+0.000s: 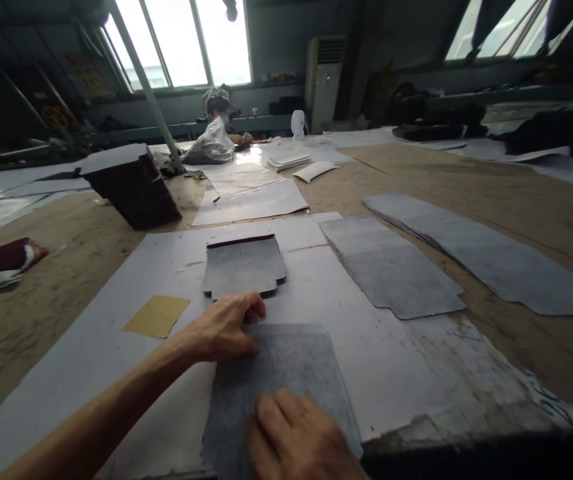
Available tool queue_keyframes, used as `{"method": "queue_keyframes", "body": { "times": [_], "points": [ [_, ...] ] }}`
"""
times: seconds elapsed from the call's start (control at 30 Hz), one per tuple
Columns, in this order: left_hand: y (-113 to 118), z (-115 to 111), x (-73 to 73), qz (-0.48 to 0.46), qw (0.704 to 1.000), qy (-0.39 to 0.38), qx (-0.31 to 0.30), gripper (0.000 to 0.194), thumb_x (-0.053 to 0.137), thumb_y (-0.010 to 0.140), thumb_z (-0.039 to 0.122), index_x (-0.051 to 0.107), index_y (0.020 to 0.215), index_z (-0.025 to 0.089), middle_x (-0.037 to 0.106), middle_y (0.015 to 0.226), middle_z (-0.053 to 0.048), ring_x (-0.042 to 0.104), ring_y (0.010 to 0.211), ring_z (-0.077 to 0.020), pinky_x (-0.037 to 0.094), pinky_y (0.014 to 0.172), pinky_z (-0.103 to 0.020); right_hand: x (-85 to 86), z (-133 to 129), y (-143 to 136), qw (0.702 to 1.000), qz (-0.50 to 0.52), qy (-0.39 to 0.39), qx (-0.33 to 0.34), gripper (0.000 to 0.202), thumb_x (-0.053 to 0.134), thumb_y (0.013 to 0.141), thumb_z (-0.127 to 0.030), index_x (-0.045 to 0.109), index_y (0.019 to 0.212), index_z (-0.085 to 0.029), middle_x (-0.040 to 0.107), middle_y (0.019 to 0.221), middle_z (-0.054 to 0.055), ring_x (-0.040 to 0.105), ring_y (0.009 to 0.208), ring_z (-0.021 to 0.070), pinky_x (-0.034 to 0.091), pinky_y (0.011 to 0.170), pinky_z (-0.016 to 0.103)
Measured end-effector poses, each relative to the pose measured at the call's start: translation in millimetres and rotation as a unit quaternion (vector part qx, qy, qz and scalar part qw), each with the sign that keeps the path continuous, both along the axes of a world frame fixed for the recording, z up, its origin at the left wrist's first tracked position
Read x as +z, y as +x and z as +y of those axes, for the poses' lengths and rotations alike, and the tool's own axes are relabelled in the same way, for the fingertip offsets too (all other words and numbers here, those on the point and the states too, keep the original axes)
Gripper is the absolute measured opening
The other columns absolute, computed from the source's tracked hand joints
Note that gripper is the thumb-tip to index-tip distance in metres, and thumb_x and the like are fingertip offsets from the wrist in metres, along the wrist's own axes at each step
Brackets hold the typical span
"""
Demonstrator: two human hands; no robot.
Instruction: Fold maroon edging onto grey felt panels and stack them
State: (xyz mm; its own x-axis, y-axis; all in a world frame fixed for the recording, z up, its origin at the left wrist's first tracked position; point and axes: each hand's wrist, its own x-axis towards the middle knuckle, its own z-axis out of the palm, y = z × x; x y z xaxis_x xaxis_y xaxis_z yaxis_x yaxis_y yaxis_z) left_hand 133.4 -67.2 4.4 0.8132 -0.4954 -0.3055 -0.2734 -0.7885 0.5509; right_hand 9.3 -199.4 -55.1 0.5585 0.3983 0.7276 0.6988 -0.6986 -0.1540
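A grey cut panel (286, 363), fabric-like, lies on white paper at the near edge of the table. My left hand (229, 327) is at its far left corner, thumb on the panel and fingers bent, with a gap between them. Just beyond those fingers is a small stack of notched grey pieces (243, 263) with a dark maroon edge; whether the fingers touch it I cannot tell. My right hand (301, 437) rests palm down on the near part of the panel, fingers stretched forward. Part of the panel is hidden under it.
Right of the paper lie two stacks of larger grey panels, a nearer stack (396, 267) and a longer stack (486, 253). A yellowish card (157, 316) is left of my forearm. A dark block-like stack (133, 187) stands back left. A person (220, 120) sits at the far side.
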Motion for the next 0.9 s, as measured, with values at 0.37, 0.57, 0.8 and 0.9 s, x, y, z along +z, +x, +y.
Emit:
{"method": "queue_keyframes", "body": {
  "times": [0.37, 0.57, 0.8, 0.9],
  "points": [
    [3, 5, -4.1, 0.006, 0.997, -0.058, -0.054, 0.023, 0.065, 0.057, 0.012, 0.062, 0.078, 0.021, 0.056, 0.084, 0.005, 0.051, 0.075, -0.0109, 0.039, 0.065, -0.021, 24.7, -82, 66, 0.967, 0.232, -0.070, -0.076, 0.021, 0.066, 0.069, -0.011, 0.065, 0.091, -0.012, 0.062, 0.084, 0.006, 0.053, 0.082, 0.0216, 0.048, 0.072, 0.037],
    [6, 2, -5.1, 0.002, 0.995, -0.071, -0.069, 0.029, 0.066, 0.061, 0.012, 0.062, 0.088, 0.021, 0.060, 0.082, 0.004, 0.053, 0.074, -0.0119, 0.041, 0.065, -0.023, 28.5, -79, 73, 0.950, 0.283, -0.103, -0.078, 0.021, 0.069, 0.067, -0.014, 0.067, 0.087, -0.018, 0.058, 0.079, 0.005, 0.051, 0.078, 0.0188, 0.046, 0.070, 0.034],
    [1, 0, -27.3, -0.150, 0.970, -0.162, -0.105, 0.016, 0.060, 0.072, 0.008, 0.067, 0.081, 0.020, 0.060, 0.080, 0.000, 0.054, 0.075, -0.0122, 0.043, 0.070, -0.026, 20.0, -82, 69, 0.989, 0.117, -0.073, -0.059, 0.017, 0.057, 0.075, -0.007, 0.067, 0.084, -0.017, 0.058, 0.086, 0.008, 0.049, 0.083, 0.0199, 0.044, 0.070, 0.035],
    [-4, 4, -35.1, -0.233, 0.936, -0.209, -0.161, 0.023, 0.050, 0.079, 0.007, 0.066, 0.089, 0.020, 0.058, 0.080, -0.002, 0.053, 0.074, -0.0114, 0.044, 0.066, -0.025, 17.7, -85, 63, 0.994, 0.018, -0.094, -0.056, 0.020, 0.050, 0.080, -0.006, 0.067, 0.087, -0.014, 0.058, 0.098, 0.012, 0.048, 0.094, 0.0252, 0.043, 0.075, 0.041]
  ]
}}
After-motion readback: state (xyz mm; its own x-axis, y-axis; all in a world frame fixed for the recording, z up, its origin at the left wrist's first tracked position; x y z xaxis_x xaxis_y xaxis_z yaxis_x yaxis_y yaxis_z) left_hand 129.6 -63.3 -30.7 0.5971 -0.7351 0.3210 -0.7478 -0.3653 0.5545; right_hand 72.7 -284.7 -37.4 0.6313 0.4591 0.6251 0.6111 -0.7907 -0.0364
